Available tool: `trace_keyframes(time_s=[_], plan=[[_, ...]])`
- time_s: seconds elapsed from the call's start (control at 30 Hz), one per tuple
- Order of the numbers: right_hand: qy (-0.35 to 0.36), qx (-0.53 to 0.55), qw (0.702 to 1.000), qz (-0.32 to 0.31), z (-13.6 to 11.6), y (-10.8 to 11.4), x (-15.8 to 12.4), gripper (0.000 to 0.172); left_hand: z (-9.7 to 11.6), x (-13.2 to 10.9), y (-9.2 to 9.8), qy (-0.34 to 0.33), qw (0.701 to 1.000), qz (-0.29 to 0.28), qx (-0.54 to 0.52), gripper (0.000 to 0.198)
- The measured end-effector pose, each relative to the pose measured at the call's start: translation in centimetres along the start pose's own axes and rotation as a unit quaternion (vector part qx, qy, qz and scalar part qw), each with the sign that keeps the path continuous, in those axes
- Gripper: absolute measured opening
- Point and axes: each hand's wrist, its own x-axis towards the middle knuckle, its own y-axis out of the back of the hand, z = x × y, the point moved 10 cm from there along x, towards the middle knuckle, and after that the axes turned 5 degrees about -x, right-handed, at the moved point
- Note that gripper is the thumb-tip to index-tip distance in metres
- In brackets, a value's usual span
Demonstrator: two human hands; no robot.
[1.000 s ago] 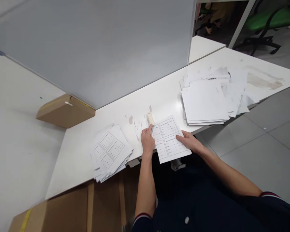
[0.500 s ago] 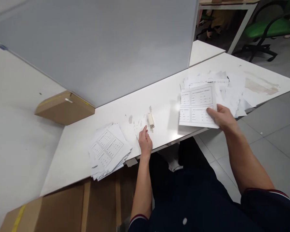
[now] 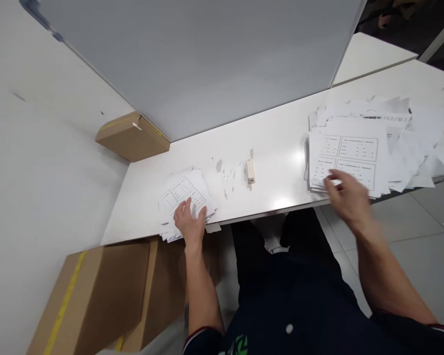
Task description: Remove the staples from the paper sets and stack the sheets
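Note:
My left hand (image 3: 191, 223) is over the near part of the left stack of printed sheets (image 3: 187, 185), with its fingers spread and the thumb apart. Boxes of small printed text show on the top sheet. At the near edge of the right pile of papers (image 3: 357, 148), my right hand (image 3: 350, 199) hovers with bent fingers slightly apart and nothing visible between them; it is a little blurred. A printed sheet lies on top of that pile. Between the two paper groups stands a small cream-coloured block-like object (image 3: 250, 171), touched by neither hand.
A grey panel (image 3: 222, 64) rises along the back of the white table (image 3: 281, 133). One cardboard box (image 3: 133, 135) sits in the back left corner. Larger cardboard boxes (image 3: 122, 286) stand below the table's front edge at left. Loose papers spread toward the right end.
The sheet held in my right hand now lies on the right pile, let go. My left hand has moved left from beside the cream object onto the left stack. The view has shifted left.

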Motion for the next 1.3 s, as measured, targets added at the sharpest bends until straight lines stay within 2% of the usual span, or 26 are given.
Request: trace_keyframes(time_s=[0.1, 0.17, 0.23, 0.33, 0.4, 0.53, 0.6, 0.7, 0.77, 0.83, 0.9, 1.0, 1.03, 1.07, 1.13, 1.2, 1.27, 1.3], plan=[[0.086, 0.055, 0.99, -0.093, -5.2, -5.2, -2.4, 0.03, -2.4, 0.7, -1.4, 0.015, 0.995, -0.096, 0.032, 0.051], [0.138, 0.067, 0.977, -0.147, -8.0, -7.7, -4.1, 0.029, -2.7, 0.7, -1.4, 0.008, 0.994, -0.105, 0.022, 0.041], [0.176, 0.064, 0.965, -0.186, -9.8, -9.2, -5.5, 0.029, -2.8, 0.7, -1.1, -0.002, 0.996, -0.093, 0.003, 0.035], [0.205, 0.05, 0.953, -0.217, -11.0, -10.3, -6.8, 0.029, -2.9, 0.8, -0.9, -0.007, 0.995, -0.096, -0.022, 0.03], [0.209, 0.043, 0.951, -0.226, -11.1, -10.7, -7.2, 0.029, -3.4, 0.9, -0.7, 0.016, 0.994, -0.1, -0.04, 0.03], [0.209, 0.052, 0.946, -0.242, -11.1, -11.1, -7.5, 0.03, -5.3, 0.7, 0.5, 0.147, 0.981, -0.029, -0.123, 0.023], [0.204, 0.067, 0.943, -0.253, -11.2, -11.2, -7.6, 0.031, -5.3, 0.4, 0.9, 0.194, 0.966, 0.001, -0.168, 0.022], [0.191, 0.117, 0.939, -0.262, -11.7, -11.2, -7.6, 0.031, -3.9, 0.1, 1.4, 0.223, 0.952, 0.022, -0.21, 0.025], [0.161, 0.176, 0.93, -0.278, -12.1, -11.5, -7.5, 0.031, -2.3, -0.1, 1.7, 0.218, 0.947, 0.026, -0.233, 0.026], [0.097, 0.263, 0.902, -0.328, -12.5, -12.7, -7.5, 0.035, -0.3, -0.6, 2.0, 0.193, 0.948, 0.024, -0.25, 0.025], [0.004, 0.372, 0.838, -0.399, -13.2, -14.7, -7.9, 0.042, 2.2, -1.4, 2.3, 0.141, 0.957, 0.018, -0.251, 0.02], [-0.135, 0.499, 0.711, -0.477, -14.9, -17.8, -8.8, 0.05, 7.2, -3.5, 2.7, 0.005, 0.973, 0.004, -0.229, 0.009], [-0.166, 0.519, 0.685, -0.484, -15.2, -18.6, -8.8, 0.05, 8.9, -4.6, 2.6, -0.045, 0.975, -0.01, -0.219, 0.006], [-0.185, 0.528, 0.676, -0.48, -15.4, -19.2, -8.7, 0.047, 10.3, -5.7, 2.3, -0.087, 0.974, -0.029, -0.206, 0.007], [-0.186, 0.529, 0.697, -0.447, -15.2, -19.8, -8.0, 0.037, 12.1, -7.7, 1.4, -0.139, 0.971, -0.074, -0.177, 0.005], [-0.157, 0.518, 0.733, -0.412, -14.7, -19.6, -7.3, 0.028, 12.1, -9.1, 0.9, -0.146, 0.967, -0.104, -0.18, 0.006], [-0.121, 0.513, 0.749, -0.403, -14.2, -18.9, -7.2, 0.025, 10.1, -9.3, 1.2, -0.089, 0.967, -0.094, -0.22, 0.017], [-0.109, 0.513, 0.749, -0.406, -14.0, -18.6, -7.3, 0.026, 8.2, -9.2, 1.3, -0.03, 0.966, -0.076, -0.244, 0.021]])
